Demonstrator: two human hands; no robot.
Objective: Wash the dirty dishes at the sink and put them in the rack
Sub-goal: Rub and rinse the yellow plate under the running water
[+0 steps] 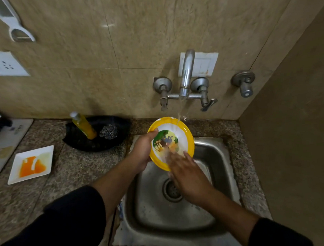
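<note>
Over the sink's back edge, the left hand gripped the tilted bowl's left rim while the flat, open right hand rubbed its near side.

We've got the bowl over the sink, right under the tap. Left of the sink, a tray holds a bottle and scrubber; a square plate sits further left.

Sink basin free under yellow plate; tap spout above rear; side wall right; black tray left.
</note>
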